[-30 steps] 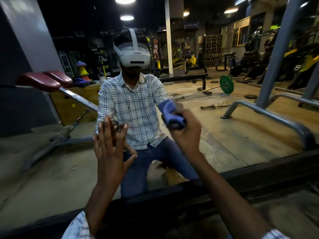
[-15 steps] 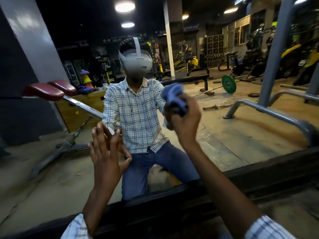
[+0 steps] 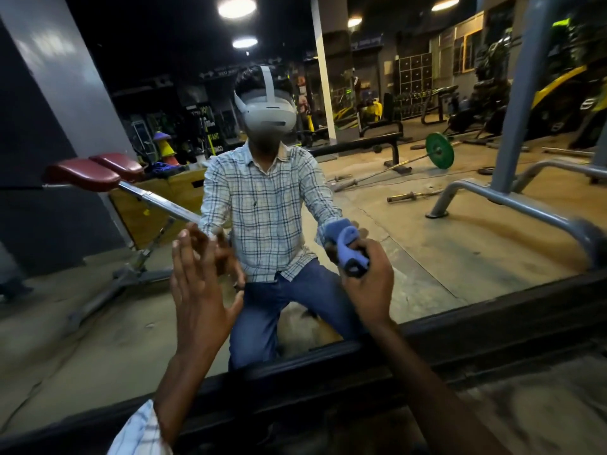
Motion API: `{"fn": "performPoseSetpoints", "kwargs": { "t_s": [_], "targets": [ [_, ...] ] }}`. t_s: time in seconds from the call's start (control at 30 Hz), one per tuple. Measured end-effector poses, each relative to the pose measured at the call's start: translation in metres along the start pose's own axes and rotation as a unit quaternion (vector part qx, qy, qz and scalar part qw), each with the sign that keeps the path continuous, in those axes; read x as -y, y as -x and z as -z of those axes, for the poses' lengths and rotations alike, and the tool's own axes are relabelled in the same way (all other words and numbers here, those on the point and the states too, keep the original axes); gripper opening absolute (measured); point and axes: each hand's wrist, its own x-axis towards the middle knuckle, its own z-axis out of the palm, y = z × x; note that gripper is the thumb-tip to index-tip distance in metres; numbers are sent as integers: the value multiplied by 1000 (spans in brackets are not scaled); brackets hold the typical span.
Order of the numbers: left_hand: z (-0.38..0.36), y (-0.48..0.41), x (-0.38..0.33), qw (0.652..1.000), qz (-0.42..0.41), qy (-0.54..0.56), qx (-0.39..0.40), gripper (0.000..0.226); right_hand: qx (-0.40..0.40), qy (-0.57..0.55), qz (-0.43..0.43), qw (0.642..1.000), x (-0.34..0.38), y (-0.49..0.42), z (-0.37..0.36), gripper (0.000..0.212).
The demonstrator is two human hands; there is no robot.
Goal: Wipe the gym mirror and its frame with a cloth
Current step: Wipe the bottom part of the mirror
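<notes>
At the far left, reflected in the mirror (image 3: pixel 98 323), a gym bench with two dark red pads (image 3: pixel 85 174) slants on a grey metal rail, and a wooden box (image 3: pixel 184 188) stands behind it. To its right and nearer, the left hand (image 3: pixel 200 290) is raised with its palm towards the glass, fingers straight and close together, holding nothing; its fingertips meet their own reflection, so they seem to touch the mirror. A checked sleeve (image 3: pixel 141 428) shows at the wrist near the lower edge. In the middle of the glass is the person's reflection, kneeling in a checked shirt (image 3: pixel 266 218) and blue jeans. Just right of it, the right hand (image 3: pixel 368 287) has its fingers curled round a bunched blue cloth (image 3: pixel 348 247), which it holds against the mirror low on the glass, where the cloth meets its reflection. Below both hands the dark frame (image 3: pixel 492 323) runs along the mirror's lower edge, rising from left to right, with both forearms crossing over it. Farther right in the reflection, a green weight plate (image 3: pixel 439 155) sits on a bar lying on the floor, and a grey tubular machine base (image 3: pixel 525 205) curves along the right side. Round ceiling lights (image 3: pixel 237 6) glow at the top.
</notes>
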Motion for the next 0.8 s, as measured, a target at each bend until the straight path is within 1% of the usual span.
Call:
{"fn": "performPoseSetpoints", "kwargs": {
  "t_s": [0.07, 0.17, 0.3, 0.43, 0.57, 0.73, 0.8],
  "targets": [
    [-9, -1, -25, 999, -37, 7, -1, 114, 24, -14, 18, 999, -3, -2, 6, 34],
    [-29, -1, -69, 999, -35, 30, 19, 114, 65, -33, 40, 997, -12, -9, 12, 30],
    [-51, -6, -108, 999, -22, 32, 35, 115, 87, -53, 40, 994, -19, -12, 13, 28],
    [-60, -6, -116, 1000, -1, 8, 11, 109, 93, -55, 36, 994, -21, -11, 11, 32],
    [-61, -7, -117, 1000, -2, 3, -1, 100, 98, -58, 53, 992, -24, -13, 13, 32],
    [-61, -7, -119, 1000, 12, 21, -5, 101, 102, -62, 55, 991, -24, -13, 10, 20],
    [-62, -7, -118, 1000, 15, 20, 1, 104, 106, -64, 53, 991, -25, -13, 9, 20]
  ]
}}
